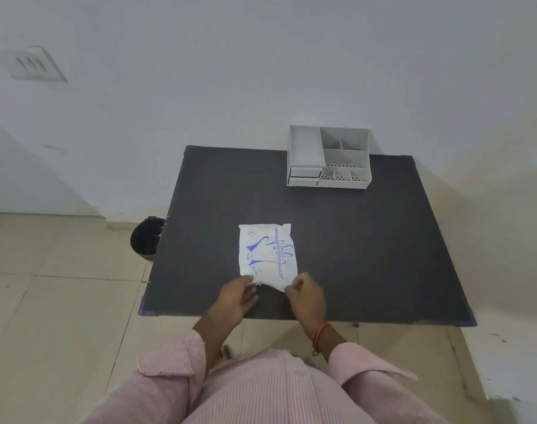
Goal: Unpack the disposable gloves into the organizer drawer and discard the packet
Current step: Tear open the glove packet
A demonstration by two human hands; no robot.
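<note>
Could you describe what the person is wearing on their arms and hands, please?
Both arms are in pink, finely striped long sleeves, the left sleeve and right sleeve pushed back from the wrists. An orange-red thread bracelet circles the right wrist. The hands are bare, without gloves.

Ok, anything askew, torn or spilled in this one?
Nothing stands out. The glove packet lies slightly askew on the table, both hands pinching its near edge. The organizer sits upright at the back.

A plain indoor room: bare white wall, beige tiled floor, one dark table.
</note>
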